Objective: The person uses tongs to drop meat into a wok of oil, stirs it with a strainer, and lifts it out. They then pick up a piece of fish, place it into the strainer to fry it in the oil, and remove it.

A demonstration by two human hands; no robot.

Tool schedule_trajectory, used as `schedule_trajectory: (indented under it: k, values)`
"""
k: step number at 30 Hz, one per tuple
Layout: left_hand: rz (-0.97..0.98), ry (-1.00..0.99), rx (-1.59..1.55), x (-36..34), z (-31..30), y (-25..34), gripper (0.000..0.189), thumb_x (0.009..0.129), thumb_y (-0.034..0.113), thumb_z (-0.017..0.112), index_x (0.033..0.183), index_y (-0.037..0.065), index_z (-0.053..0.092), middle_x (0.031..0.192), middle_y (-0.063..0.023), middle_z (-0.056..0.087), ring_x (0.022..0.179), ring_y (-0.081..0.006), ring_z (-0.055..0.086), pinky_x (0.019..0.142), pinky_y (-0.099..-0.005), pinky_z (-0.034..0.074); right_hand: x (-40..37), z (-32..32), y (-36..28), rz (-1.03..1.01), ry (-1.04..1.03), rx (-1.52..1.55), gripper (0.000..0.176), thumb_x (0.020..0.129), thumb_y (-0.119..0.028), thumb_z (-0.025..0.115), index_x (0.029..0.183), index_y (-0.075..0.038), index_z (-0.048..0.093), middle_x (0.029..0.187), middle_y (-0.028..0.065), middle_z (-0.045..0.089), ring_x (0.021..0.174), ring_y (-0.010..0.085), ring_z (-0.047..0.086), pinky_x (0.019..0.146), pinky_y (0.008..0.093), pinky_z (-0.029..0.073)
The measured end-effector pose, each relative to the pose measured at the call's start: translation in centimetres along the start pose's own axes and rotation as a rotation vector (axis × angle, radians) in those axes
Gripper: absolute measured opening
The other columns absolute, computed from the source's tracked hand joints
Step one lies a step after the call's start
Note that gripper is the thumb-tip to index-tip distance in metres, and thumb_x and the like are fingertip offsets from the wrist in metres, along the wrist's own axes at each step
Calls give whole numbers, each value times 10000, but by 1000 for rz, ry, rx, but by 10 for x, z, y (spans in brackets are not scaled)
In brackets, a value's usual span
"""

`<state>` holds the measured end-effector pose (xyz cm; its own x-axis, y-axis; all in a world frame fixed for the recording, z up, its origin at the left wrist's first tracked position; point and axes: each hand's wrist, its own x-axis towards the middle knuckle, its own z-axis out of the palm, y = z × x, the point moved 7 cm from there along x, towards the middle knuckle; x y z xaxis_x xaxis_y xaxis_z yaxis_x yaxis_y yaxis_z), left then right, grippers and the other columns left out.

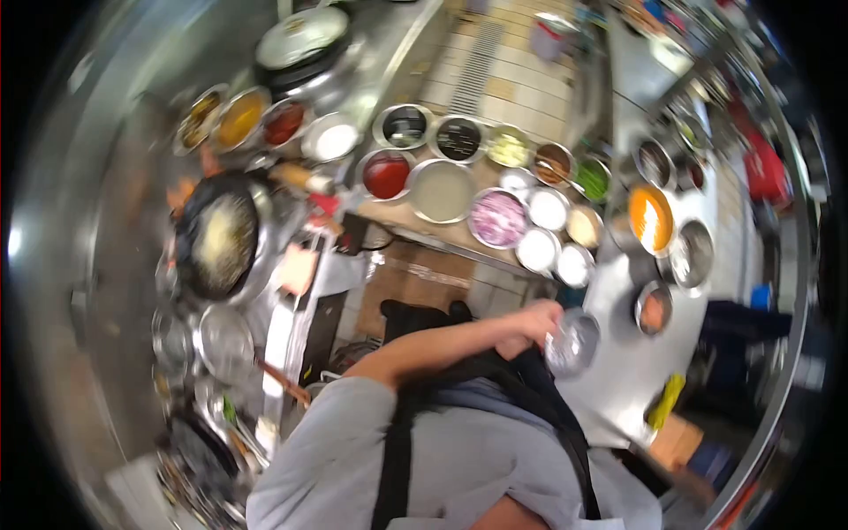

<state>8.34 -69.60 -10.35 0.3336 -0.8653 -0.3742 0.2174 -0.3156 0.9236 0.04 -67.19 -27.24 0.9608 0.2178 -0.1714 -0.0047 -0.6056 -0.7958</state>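
Observation:
My left arm reaches across the front of my body, and my left hand (537, 323) is at the near-left edge of a shiny metal bowl (572, 343). Its fingers look closed on the rim, though the picture is blurred there. The bowl is beside the right-hand steel counter (609, 353); what it holds is too blurred to tell. My right hand cannot be made out. Ahead of the bowl are containers of white contents (575, 266) and a bowl of chopped purple-white pieces (498, 218).
At left, a black wok (225, 238) with bubbling liquid stands on the stove, near a lidded pot (303, 40). Sauce bowls (386, 174) line the shelf ahead. An orange-filled bowl (651, 218) and a yellow object (666, 402) are at right.

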Motion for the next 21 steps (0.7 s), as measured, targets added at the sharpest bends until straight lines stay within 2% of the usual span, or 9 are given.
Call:
schedule_trajectory:
  k: [2, 3, 5, 10, 14, 16, 19, 20, 21]
  values:
    - [-34, 77, -48, 10, 30, 6, 191, 730, 130, 739, 823, -23, 673, 607, -124, 663, 504, -205, 677, 472, -378, 523, -9, -3, 13, 59, -49, -4, 249, 824, -147, 665, 1035, -29, 725, 889, 156, 720, 883, 329, 699, 832, 448, 543]
    - [-50, -46, -90, 22, 51, 1, 183, 792, 118, 738, 856, -34, 659, 624, -126, 662, 526, -215, 687, 476, -364, 540, -12, -5, 17, 77, -67, -15, 244, 825, -148, 666, 1028, -29, 729, 878, 154, 721, 876, 329, 701, 827, 446, 545]
    - [-108, -184, -216, 5, 62, 20, 344, 930, 273, 696, 921, -68, 650, 927, -193, 709, 707, -235, 711, 531, -336, 575, -17, -7, 26, 90, -83, -27, 233, 827, -152, 667, 1013, -29, 737, 856, 151, 722, 862, 328, 705, 816, 443, 549]
    - [57, 292, 311, -7, -9, -60, 476, 878, 340, 733, 1134, -51, 643, 1017, -175, 723, 888, -258, 703, 725, -394, 568, -4, 9, 33, -93, -120, -54, 212, 833, -160, 670, 976, -30, 757, 800, 142, 726, 827, 326, 714, 788, 433, 559]
    - [-195, 529, 118, -118, -84, -134, 378, 878, 320, 713, 1020, -30, 701, 896, -182, 729, 798, -259, 682, 736, -407, 553, 28, 19, -32, -23, -369, -174, 226, 825, -185, 661, 939, -3, 730, 812, 199, 713, 832, 381, 705, 786, 455, 553]
    - [-229, 706, -136, -188, -100, -180, 313, 905, 293, 689, 959, -13, 717, 812, -104, 693, 677, -164, 647, 572, -351, 528, 41, 40, -51, 56, -591, -230, 282, 818, -209, 673, 987, 10, 730, 967, 270, 714, 952, 423, 699, 857, 487, 542]
    - [-293, 808, -600, -308, -78, -201, 368, 951, 303, 659, 1149, -8, 649, 853, -121, 672, 730, -172, 663, 607, -301, 561, 58, 83, -90, -125, -687, -420, 281, 811, -202, 685, 1010, -11, 742, 956, 257, 716, 954, 426, 694, 864, 494, 541]
    - [-299, 1042, -639, -327, -71, -251, 279, 922, 285, 681, 964, 11, 705, 757, -79, 664, 641, -155, 649, 548, -302, 543, 65, 98, -102, -174, -736, -461, 287, 811, -205, 690, 1018, -14, 744, 964, 253, 718, 956, 427, 692, 869, 493, 541]
    - [-238, 1167, -774, -352, -56, -274, 283, 926, 277, 687, 1010, 7, 688, 820, -77, 682, 683, -148, 658, 581, -290, 558, 74, 115, -114, -223, -779, -497, 293, 811, -208, 695, 1027, -17, 746, 973, 249, 719, 957, 428, 690, 873, 492, 542]
